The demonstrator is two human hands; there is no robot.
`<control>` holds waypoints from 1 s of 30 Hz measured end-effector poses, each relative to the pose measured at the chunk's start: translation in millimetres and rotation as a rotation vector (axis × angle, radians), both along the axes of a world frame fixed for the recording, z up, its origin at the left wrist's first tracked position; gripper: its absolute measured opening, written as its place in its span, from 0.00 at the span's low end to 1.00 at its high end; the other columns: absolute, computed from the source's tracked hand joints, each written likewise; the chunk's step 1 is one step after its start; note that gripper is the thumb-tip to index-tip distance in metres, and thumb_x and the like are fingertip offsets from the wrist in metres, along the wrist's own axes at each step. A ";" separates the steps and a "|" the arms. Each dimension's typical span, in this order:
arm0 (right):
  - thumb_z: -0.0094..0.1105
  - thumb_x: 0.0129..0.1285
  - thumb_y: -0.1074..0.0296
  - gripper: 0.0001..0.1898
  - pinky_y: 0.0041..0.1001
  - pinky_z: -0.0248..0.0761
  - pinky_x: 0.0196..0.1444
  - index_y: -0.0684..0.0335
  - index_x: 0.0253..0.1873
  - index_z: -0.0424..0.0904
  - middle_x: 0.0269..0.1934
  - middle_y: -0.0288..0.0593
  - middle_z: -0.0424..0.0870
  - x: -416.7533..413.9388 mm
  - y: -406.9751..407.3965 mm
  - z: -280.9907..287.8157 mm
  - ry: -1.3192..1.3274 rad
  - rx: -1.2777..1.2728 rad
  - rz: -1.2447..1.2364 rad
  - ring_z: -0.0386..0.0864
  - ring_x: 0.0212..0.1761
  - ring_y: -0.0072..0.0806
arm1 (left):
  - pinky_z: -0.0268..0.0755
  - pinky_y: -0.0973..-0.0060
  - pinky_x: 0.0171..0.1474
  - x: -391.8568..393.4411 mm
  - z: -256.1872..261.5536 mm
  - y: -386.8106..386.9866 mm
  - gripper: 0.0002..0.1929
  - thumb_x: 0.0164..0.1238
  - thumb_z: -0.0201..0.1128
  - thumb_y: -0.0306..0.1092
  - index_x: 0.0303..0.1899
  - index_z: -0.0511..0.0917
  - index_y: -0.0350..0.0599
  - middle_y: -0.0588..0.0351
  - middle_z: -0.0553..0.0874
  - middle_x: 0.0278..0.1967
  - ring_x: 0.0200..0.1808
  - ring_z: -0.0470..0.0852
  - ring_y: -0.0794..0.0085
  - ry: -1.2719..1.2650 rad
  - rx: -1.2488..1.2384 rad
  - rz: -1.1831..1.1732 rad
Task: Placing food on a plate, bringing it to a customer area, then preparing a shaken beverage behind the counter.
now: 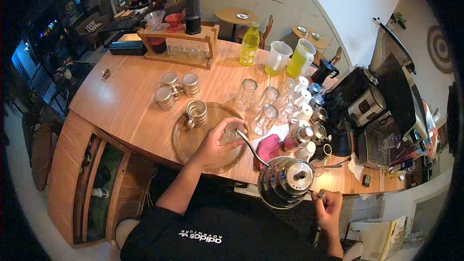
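Observation:
My left hand grips a small clear glass above the right part of a round wooden tray. In my right hand is the handle of a steel gooseneck kettle. The kettle's spout tip reaches the mouth of the glass; whether liquid flows is too small to tell. A ribbed metal mug stands on the tray's far side. Beside the kettle lies a pink cloth, next to a glass-bodied pot with a metal lid.
Three metal mugs stand beyond the tray. Upturned glasses and white cups crowd the right. Behind them are a yellow-green bottle, plastic jugs and a moka pot. An espresso machine bounds the right; a wooden stand holds drippers.

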State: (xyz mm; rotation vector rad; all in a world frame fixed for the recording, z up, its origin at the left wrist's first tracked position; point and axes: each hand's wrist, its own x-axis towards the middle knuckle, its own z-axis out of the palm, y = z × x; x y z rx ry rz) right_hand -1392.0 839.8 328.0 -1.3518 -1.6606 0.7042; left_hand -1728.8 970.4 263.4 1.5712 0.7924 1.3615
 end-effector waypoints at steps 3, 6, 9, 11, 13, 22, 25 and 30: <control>0.59 0.66 0.78 0.06 0.22 0.59 0.29 0.66 0.35 0.71 0.22 0.33 0.68 16.0 -10.0 0.8 0.069 -0.156 0.033 0.63 0.23 0.16 | 0.74 0.71 0.63 2.0 -9.2 -5.4 0.28 0.62 0.76 0.29 0.63 0.73 0.42 0.55 0.85 0.51 0.57 0.82 0.72 0.035 -0.026 0.020; 0.58 0.70 0.80 0.08 0.19 0.65 0.36 0.64 0.47 0.68 0.32 0.32 0.74 46.1 -13.5 -8.2 0.015 -0.209 0.118 0.67 0.31 0.14 | 0.73 0.71 0.64 4.9 -19.1 -8.0 0.29 0.62 0.76 0.29 0.63 0.73 0.42 0.55 0.85 0.52 0.58 0.82 0.72 0.087 -0.018 0.041; 0.59 0.67 0.79 0.03 0.21 0.61 0.30 0.67 0.38 0.73 0.25 0.31 0.72 28.8 -6.6 10.0 -0.036 -0.128 0.071 0.66 0.26 0.14 | 0.73 0.71 0.62 11.2 -20.9 -11.7 0.27 0.62 0.76 0.30 0.62 0.75 0.42 0.55 0.86 0.52 0.56 0.83 0.73 0.096 -0.011 0.067; 0.59 0.64 0.78 0.09 0.22 0.56 0.24 0.70 0.27 0.78 0.18 0.29 0.68 22.1 -6.4 12.5 0.023 -0.096 -0.055 0.63 0.21 0.15 | 0.73 0.72 0.61 14.1 -20.8 -12.3 0.25 0.63 0.76 0.32 0.60 0.77 0.42 0.56 0.87 0.50 0.54 0.84 0.73 0.060 -0.029 0.063; 0.59 0.63 0.78 0.09 0.21 0.56 0.25 0.69 0.27 0.78 0.18 0.29 0.69 25.1 -9.4 12.3 0.047 -0.140 -0.086 0.63 0.21 0.15 | 0.74 0.72 0.61 14.7 -12.3 -18.3 0.25 0.62 0.76 0.33 0.60 0.78 0.42 0.56 0.88 0.50 0.54 0.84 0.74 0.097 -0.029 0.088; 0.64 0.65 0.77 0.10 0.20 0.57 0.28 0.68 0.29 0.76 0.22 0.30 0.69 26.1 -1.1 35.7 -0.059 -0.265 -0.051 0.63 0.25 0.14 | 0.74 0.71 0.63 12.3 -21.9 -17.8 0.27 0.62 0.77 0.31 0.62 0.76 0.41 0.55 0.87 0.53 0.56 0.84 0.73 0.078 -0.077 0.062; 0.65 0.66 0.75 0.14 0.22 0.54 0.26 0.67 0.26 0.73 0.20 0.29 0.68 23.4 2.0 43.1 -0.058 -0.302 -0.015 0.61 0.23 0.15 | 0.74 0.71 0.63 11.7 -22.2 -17.3 0.28 0.62 0.77 0.31 0.62 0.76 0.41 0.55 0.87 0.52 0.55 0.84 0.73 0.068 -0.082 0.054; 0.66 0.66 0.71 0.18 0.25 0.50 0.24 0.66 0.24 0.69 0.17 0.29 0.64 14.3 5.3 50.7 -0.112 -0.291 -0.031 0.57 0.21 0.15 | 0.73 0.72 0.63 10.3 -17.1 -17.4 0.28 0.61 0.77 0.31 0.62 0.77 0.41 0.57 0.87 0.52 0.55 0.84 0.73 0.127 -0.071 0.063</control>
